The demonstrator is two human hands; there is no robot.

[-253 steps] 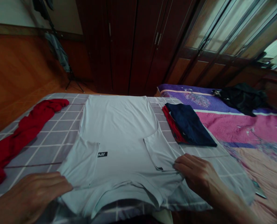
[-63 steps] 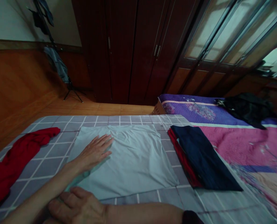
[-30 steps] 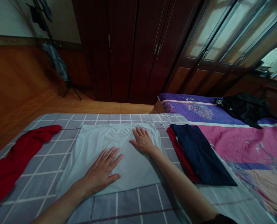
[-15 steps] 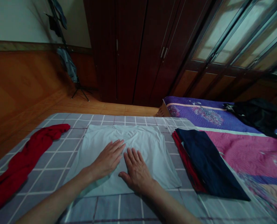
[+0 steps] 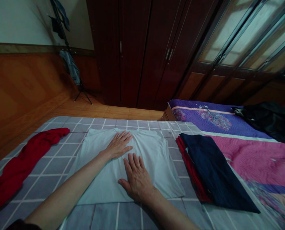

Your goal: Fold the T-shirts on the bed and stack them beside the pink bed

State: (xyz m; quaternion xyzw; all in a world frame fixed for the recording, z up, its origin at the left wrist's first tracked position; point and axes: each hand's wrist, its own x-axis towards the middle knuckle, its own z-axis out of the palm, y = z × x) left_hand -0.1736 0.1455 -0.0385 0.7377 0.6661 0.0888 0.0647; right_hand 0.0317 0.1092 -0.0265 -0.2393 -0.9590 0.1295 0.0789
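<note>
A white T-shirt point(image 5: 154, 159) lies spread on the grey checked bed sheet point(image 5: 53, 166), its neckline toward the far edge. Flat on the cloth near that neckline rests my left hand point(image 5: 119, 145), fingers stretched out. My right hand point(image 5: 137, 177) lies lower on the shirt, palm down with the thumb spread away from the fingers. Neither hand grips anything. To the right is a folded stack, a dark blue garment point(image 5: 214, 169) on top of a red one point(image 5: 192, 171). A red garment point(image 5: 24, 163) lies loosely bunched along the left side.
A second bed surface with a purple and pink quilt point(image 5: 250, 150) adjoins on the right, bearing a black garment point(image 5: 267, 118). Beyond the bed stand a dark wooden wardrobe point(image 5: 135, 57) and a coat stand point(image 5: 67, 48) hung with clothes.
My left hand has slid away from me over the shirt, up toward the neckline. My right hand has shifted slightly left and stays flat on the cloth.
</note>
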